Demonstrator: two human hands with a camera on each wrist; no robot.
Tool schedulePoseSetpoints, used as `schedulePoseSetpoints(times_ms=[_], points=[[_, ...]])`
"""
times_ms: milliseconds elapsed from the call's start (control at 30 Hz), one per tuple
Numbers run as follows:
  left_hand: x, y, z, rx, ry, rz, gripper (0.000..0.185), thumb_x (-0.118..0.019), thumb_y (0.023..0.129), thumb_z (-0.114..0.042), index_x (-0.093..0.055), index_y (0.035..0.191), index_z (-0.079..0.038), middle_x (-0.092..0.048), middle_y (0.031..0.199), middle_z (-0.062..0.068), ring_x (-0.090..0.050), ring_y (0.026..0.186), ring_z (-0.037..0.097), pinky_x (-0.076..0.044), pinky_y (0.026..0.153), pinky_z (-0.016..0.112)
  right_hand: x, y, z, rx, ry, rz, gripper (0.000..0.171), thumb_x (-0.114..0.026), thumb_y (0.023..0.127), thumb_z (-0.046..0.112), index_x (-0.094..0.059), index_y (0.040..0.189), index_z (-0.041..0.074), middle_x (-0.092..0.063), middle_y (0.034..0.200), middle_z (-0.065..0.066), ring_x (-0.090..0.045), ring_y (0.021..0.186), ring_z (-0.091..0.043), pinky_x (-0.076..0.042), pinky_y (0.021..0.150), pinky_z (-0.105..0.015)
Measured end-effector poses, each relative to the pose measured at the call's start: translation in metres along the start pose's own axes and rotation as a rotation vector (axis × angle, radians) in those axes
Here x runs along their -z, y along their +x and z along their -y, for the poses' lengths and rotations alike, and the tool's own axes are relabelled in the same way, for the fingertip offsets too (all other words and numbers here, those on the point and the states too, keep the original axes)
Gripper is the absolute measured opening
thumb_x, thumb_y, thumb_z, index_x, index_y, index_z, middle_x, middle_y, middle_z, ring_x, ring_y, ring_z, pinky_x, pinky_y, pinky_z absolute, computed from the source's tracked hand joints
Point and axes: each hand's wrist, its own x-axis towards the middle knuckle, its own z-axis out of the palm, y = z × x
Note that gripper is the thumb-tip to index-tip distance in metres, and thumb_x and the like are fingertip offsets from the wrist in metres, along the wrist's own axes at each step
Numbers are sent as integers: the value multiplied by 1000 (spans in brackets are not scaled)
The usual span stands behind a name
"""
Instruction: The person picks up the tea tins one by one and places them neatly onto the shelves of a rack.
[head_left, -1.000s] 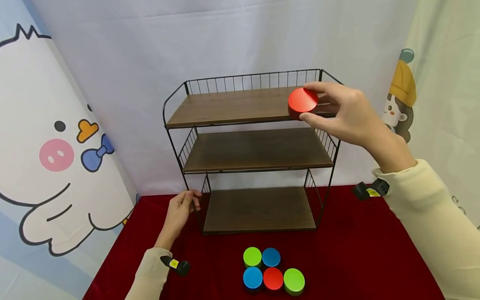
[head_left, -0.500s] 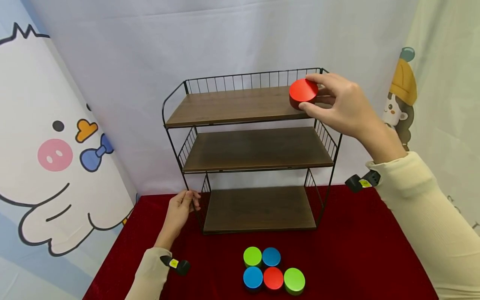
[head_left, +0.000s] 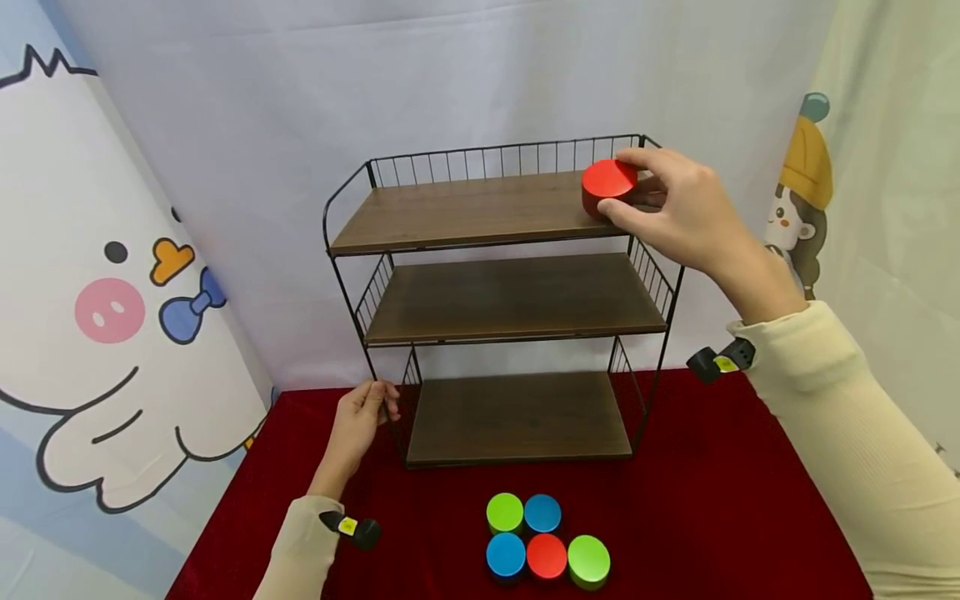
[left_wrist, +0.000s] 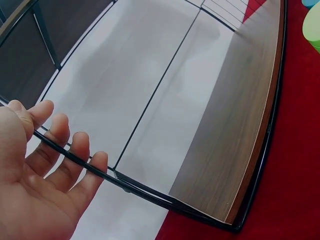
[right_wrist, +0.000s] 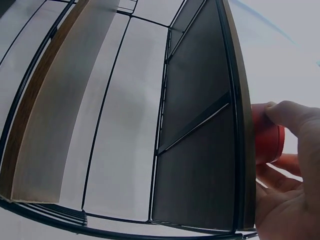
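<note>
Red puck [head_left: 608,185] pinched in the right hand [head_left: 686,212]: thumb on the near side wall, other fingers [head_left: 643,158] curled over the far rim, so the disc sits just ahead and to the left of the palm, between the fingertips. Flat face up, short axis vertical, no long axis to speak of; round outline, so no preferred turn about the wrist. Resting on, or a hair above, the top shelf [head_left: 465,212] at its right end, close inside the back rail and the right-hand corner post; contact with the board hard to call from the head view. Wrist view: same red puck [right_wrist: 267,135] seen edge-on, beyond the front lip of the shelf board [right_wrist: 240,125], thumb [right_wrist: 292,115] wrapped over its upper side, lower fingers beneath.

Left hand [head_left: 358,421] well away from it, down at table [head_left: 712,500] level, fingers [left_wrist: 60,145] loosely hooked around the thin wire of the rack's [head_left: 333,250] lower left leg, gripping that wire and nothing else. Right hand plainly the nearer, indeed the only one on the puck.

Below and toward the wrist from the gripping fingers, far apart from them: a cluster of five pucks [head_left: 545,537] on the red cloth, green, blue, blue, red, green, touching one another, just in front of the bottom shelf.
</note>
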Motion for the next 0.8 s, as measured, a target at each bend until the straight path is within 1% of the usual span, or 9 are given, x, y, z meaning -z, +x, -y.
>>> schedulePoseSetpoints(times_ms=[133,300,367,433,467,533,600,700,800], points=[[0,2,0,-9,6,-7,46,-40,111,-31,-62,106,9,-60,84,8,-65,75,12,-58,75,25,4,3,4,-71,-24,41,52,-72,96,24,-58,140,0,-66,127,-19,-71,105,-35,-50,85,-9],[-1,3,-1,-13,8,-15,45,-40,112,-29,-61,106,10,-60,82,5,-65,74,10,-58,75,25,7,7,7,-144,-25,82,54,-70,97,30,-58,141,1,-67,127,-20,-70,106,-37,-43,77,-8],[-1,3,-2,-11,8,-18,44,-40,112,-28,-61,106,10,-59,82,4,-65,74,10,-58,75,27,8,7,7,-165,-24,93,55,-69,97,31,-58,142,1,-67,128,-21,-70,108,-36,-50,83,-15],[-1,3,-2,-8,11,-21,44,-40,112,-28,-61,105,10,-59,81,3,-65,74,10,-59,76,27,8,6,7,-177,-25,102,56,-69,97,32,-58,142,1,-67,130,-21,-70,110,-37,-56,92,-28],[-1,3,-2,-8,13,-21,44,-40,112,-28,-61,105,10,-59,81,3,-65,74,10,-59,76,28,8,6,7,-183,-25,106,56,-68,97,33,-57,142,1,-66,130,-21,-70,111,-37,-57,95,-36],[-1,3,-3,-10,14,-20,44,-39,112,-28,-62,105,10,-59,81,4,-65,74,10,-59,76,29,8,6,8,-188,-22,110,56,-68,97,32,-57,143,0,-66,131,-22,-69,113,-37,-55,99,-51],[-1,3,-3,-13,14,-20,45,-39,112,-29,-62,105,9,-59,82,4,-64,74,10,-59,77,29,7,6,8,-185,-23,109,56,-68,98,32,-57,143,0,-65,132,-23,-69,113,-38,-53,99,-55],[-1,3,-3,-13,11,-18,45,-40,112,-29,-61,106,11,-59,82,4,-64,75,10,-58,77,28,6,5,8,-185,-28,110,56,-67,98,32,-56,143,1,-66,132,-23,-69,114,-39,-53,99,-54],[-1,0,-2,6,20,-15,45,-40,112,-29,-60,107,12,-60,82,4,-64,75,10,-58,77,27,4,2,8,-181,-46,122,57,-67,98,33,-55,144,2,-66,133,-23,-69,116,-40,-53,100,-54]])
